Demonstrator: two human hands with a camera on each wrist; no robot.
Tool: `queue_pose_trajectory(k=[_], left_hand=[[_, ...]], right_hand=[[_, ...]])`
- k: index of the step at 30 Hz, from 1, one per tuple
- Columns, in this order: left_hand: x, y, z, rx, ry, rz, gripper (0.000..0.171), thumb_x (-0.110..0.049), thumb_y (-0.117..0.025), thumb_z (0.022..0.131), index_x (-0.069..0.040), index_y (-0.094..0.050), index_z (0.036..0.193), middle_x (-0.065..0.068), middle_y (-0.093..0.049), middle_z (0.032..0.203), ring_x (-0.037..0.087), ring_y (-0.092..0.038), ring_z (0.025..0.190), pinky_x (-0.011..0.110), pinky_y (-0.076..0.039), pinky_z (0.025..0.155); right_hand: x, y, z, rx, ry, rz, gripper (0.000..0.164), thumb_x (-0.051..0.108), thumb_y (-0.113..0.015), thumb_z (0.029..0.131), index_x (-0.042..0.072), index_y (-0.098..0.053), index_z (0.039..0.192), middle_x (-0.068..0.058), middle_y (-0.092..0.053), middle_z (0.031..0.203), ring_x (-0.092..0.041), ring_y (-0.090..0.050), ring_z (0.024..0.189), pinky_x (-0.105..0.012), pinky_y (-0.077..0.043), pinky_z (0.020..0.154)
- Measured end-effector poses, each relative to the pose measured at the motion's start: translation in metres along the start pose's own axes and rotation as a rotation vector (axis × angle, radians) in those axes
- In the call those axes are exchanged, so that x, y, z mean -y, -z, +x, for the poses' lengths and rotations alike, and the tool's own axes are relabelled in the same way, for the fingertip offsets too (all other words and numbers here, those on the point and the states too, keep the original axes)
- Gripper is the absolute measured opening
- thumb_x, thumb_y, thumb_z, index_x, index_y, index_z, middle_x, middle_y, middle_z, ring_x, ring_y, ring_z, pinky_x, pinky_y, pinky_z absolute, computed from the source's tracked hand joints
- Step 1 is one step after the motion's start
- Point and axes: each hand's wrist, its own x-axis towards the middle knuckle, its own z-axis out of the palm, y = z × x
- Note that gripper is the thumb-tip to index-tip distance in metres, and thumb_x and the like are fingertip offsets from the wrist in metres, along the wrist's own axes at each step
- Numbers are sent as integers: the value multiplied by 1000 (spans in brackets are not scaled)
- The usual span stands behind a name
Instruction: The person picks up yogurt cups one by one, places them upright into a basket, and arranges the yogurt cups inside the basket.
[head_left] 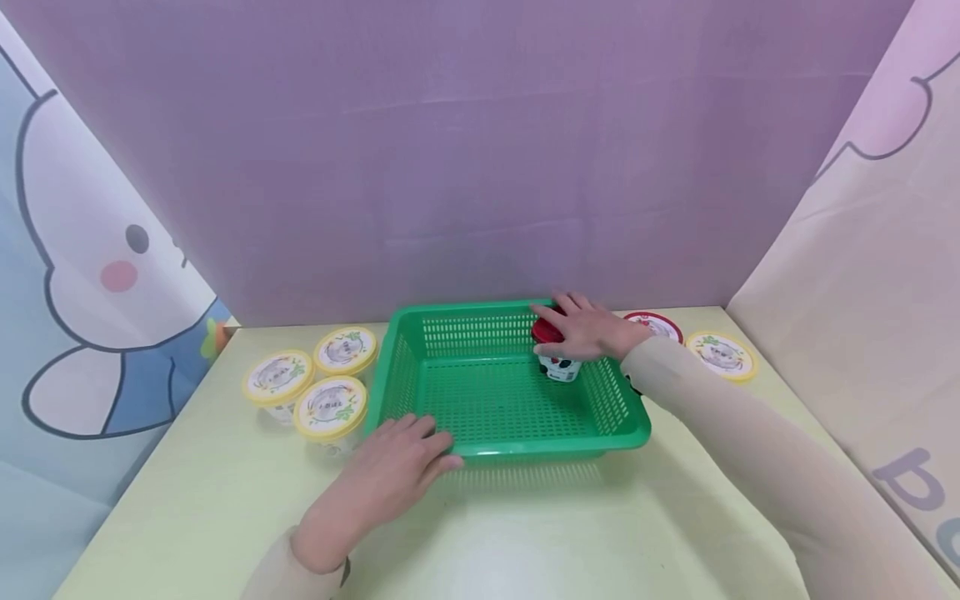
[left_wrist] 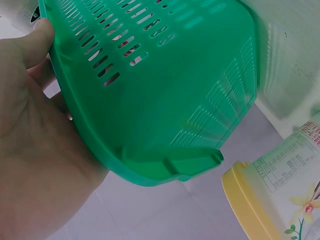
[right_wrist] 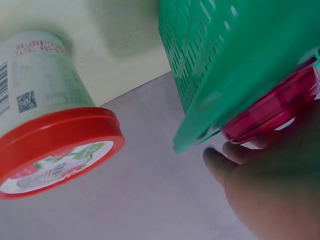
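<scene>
A green plastic basket point(head_left: 510, 450) stands on the table, and my left hand point(head_left: 397, 462) grips its rim at the front left corner. In the left wrist view the thumb point(left_wrist: 40, 42) lies over the rim, with the fingers partly hidden behind it. Inside the basket's right back part is a tub with a dark red lid point(head_left: 546, 332) and a black-and-white printed side. My right hand point(head_left: 588, 329) holds this tub from above, fingers and thumb spread round the lid. The right wrist view shows the fingertips right at the red lid point(right_wrist: 275, 110).
Left of the basket stand three yellow-lidded tubs point(head_left: 330, 407), one close to the left hand. Beyond the basket's right side are a red-lidded tub point(right_wrist: 60, 145), partly behind the right arm, and another yellow-lidded tub point(head_left: 722, 356). A purple cloth wall point(head_left: 480, 167) rises behind the table.
</scene>
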Motion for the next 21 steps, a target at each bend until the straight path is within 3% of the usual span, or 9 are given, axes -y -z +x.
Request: queue_pose_trajectory(k=[5,12,21], left_hand=[[1,-1,0,7,4,1,33,-48,-55,101,-19,-71,100,-10,-47,80,11,-41,72,28,-40,65],[1,-2,0,-3,1,-1,32,-47,-56,102,-19,-72,101,-10,-47,80,11,-40,72,28,-40,65],[1,-1,0,-4,-4,7,33,-47,-55,102,-19,-71,101,-9,-47,80,11,-41,73,29,-41,65]], right_hand=[[-2,-1,-1,8,-5,18,88,69,-43,99,27,-2,164,-14,9,169,-42,10,154,-60,1,120],[-10,1,-2,-43,-16,37,90,76,-34,97,27,0,164,-13,11,169,-43,12,153,-63,5,118],[-23,2,-10,-57,-61,95,89,75,-35,97,27,-1,164,-15,12,169,-44,15,152,-64,12,116]])
